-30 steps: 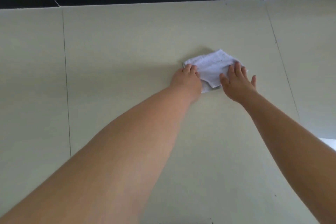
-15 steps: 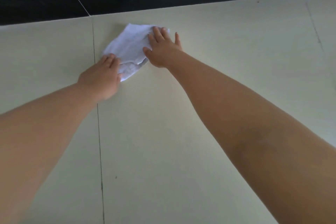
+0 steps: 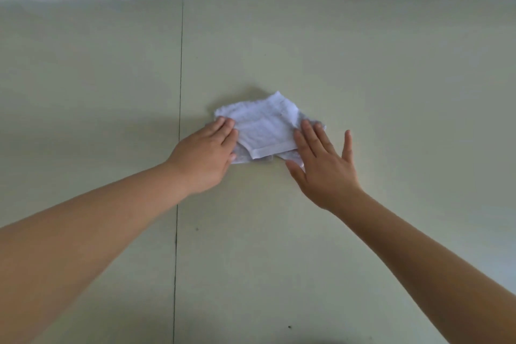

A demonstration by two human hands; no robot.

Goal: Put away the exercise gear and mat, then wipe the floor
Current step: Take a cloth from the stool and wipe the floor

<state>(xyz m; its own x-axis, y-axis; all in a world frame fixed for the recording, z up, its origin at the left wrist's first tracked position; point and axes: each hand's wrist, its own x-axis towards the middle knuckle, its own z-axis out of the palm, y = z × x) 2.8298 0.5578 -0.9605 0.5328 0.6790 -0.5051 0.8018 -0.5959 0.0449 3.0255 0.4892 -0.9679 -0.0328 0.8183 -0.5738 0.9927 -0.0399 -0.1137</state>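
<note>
Because the left hand (image 3: 205,158) and right hand (image 3: 325,166) only press flat-fingered on the folded white cloth (image 3: 265,127), lying on the floor (image 3: 391,78) just past twelve o'clock of centre, it could bunch or slip loose.

Two bare forearms reach forward and inward from the lower corners of the view, palms facing down. The left hand (image 3: 208,155) lies flat with its fingers held close together, the fingertips pointing forward and slightly to the right, and the thumb tucked out of sight on its inner side. The right hand (image 3: 324,166) is also flat, its fingers straight and spread, the little finger splayed well apart to the right and the thumb stretched out to the left.
</note>
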